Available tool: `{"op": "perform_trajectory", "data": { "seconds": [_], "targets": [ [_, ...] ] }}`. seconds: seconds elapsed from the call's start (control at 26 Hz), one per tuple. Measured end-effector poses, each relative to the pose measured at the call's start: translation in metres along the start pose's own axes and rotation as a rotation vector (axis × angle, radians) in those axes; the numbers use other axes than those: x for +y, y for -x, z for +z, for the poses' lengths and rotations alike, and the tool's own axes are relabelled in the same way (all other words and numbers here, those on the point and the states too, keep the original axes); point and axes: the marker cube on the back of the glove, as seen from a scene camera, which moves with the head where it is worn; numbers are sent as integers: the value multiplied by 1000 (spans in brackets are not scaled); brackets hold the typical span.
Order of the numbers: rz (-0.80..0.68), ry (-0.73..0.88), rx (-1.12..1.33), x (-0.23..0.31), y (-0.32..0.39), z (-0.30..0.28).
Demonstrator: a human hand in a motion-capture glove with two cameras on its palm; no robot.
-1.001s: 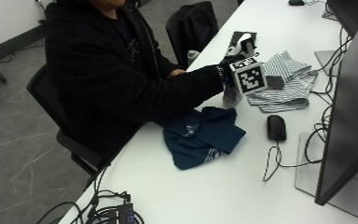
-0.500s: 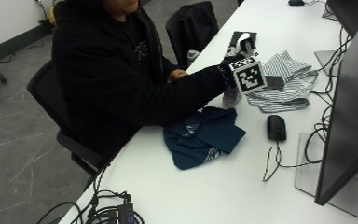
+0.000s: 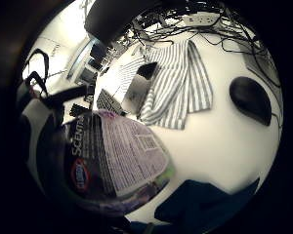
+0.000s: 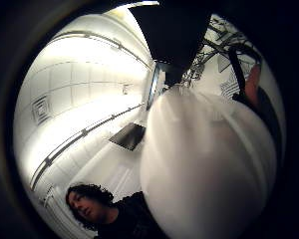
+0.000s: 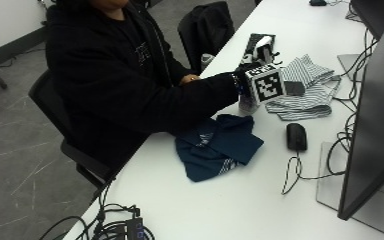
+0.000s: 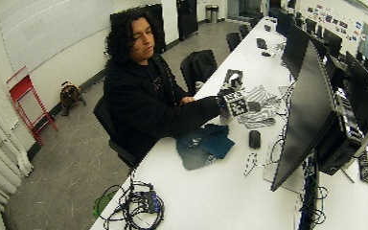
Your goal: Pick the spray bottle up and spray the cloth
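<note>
Two cloths lie on the white table (image 5: 258, 200): a dark blue cloth (image 5: 218, 145) near the person and a striped cloth (image 5: 305, 90) beyond it. Between them stands the spray bottle (image 5: 248, 104), with the gloved right hand (image 5: 244, 80) on it, fingers curled round its body. A black mouse (image 5: 296, 136) sits beside the blue cloth
</note>
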Motion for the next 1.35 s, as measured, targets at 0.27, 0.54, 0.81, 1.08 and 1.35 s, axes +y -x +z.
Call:
{"op": "perform_trajectory", "data": {
  "seconds": [0.27,0.54,0.81,1.08,1.35],
  "targets": [
    [55,-65,377,33,-17,-55],
    [102,75,833,111,-1,-113],
    [80,123,1112,178,32,-141],
    [73,184,1195,224,67,-123],
    [8,238,1182,237,84,-105]
  ]
}}
